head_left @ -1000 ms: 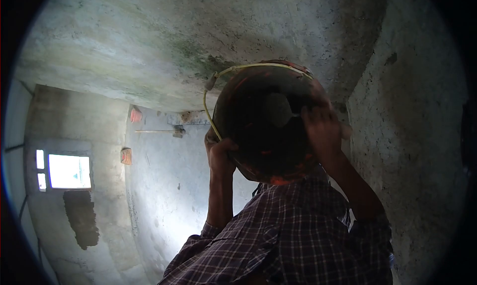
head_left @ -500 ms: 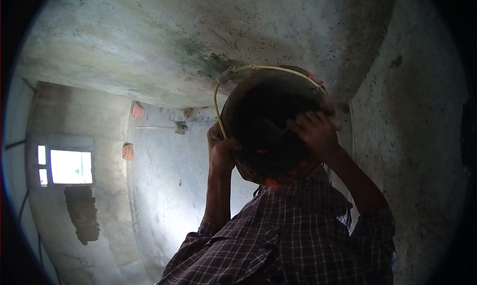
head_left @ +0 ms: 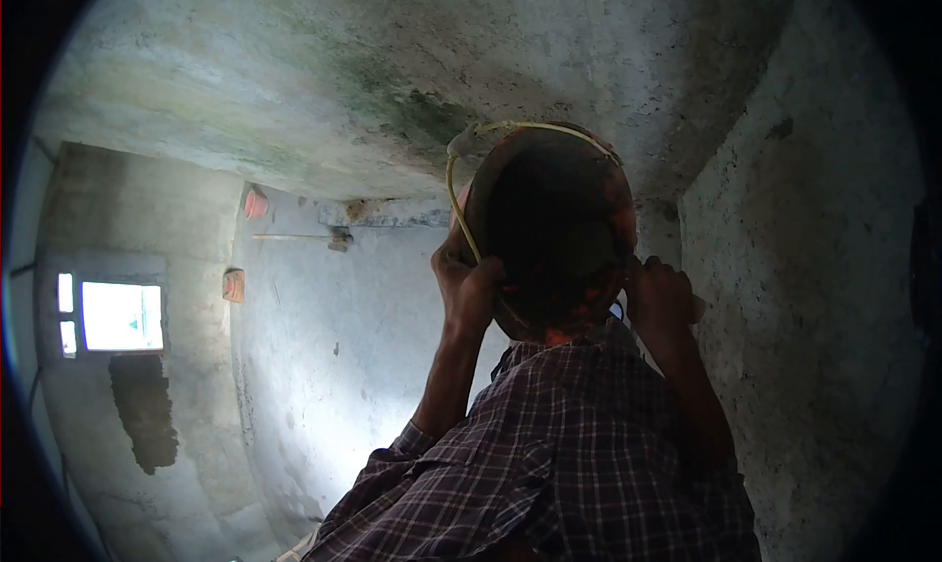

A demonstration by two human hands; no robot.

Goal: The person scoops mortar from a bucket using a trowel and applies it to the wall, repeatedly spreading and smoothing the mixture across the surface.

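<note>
A dark, round bucket [head_left: 549, 238] with reddish, worn patches on its rim and wall is tilted in front of my chest, its mouth facing me. The inside is too dark to make out. Its thin yellowish handle [head_left: 510, 126], with a grey grip, loops over the top left. My left hand [head_left: 466, 282] is closed on the bucket's left rim, thumb over the edge. At the right side my right hand [head_left: 662, 297] wraps round a tool with a rounded, pale handle [head_left: 698, 310], which sticks out beyond the fist. The tool's working end is hidden.
A rough, stained wall [head_left: 412, 81] rises close ahead, and another wall [head_left: 805, 297] stands at my right. On the grey floor to the left lie a long-handled tool [head_left: 294, 236] and two reddish containers, one upper [head_left: 255, 203], one lower [head_left: 234, 285]. A bright window [head_left: 122, 317] is farther left.
My right hand has come out of the bucket's mouth, moving right and down to beside the rim with the tool. The bucket has shifted slightly, still held by my left hand.
</note>
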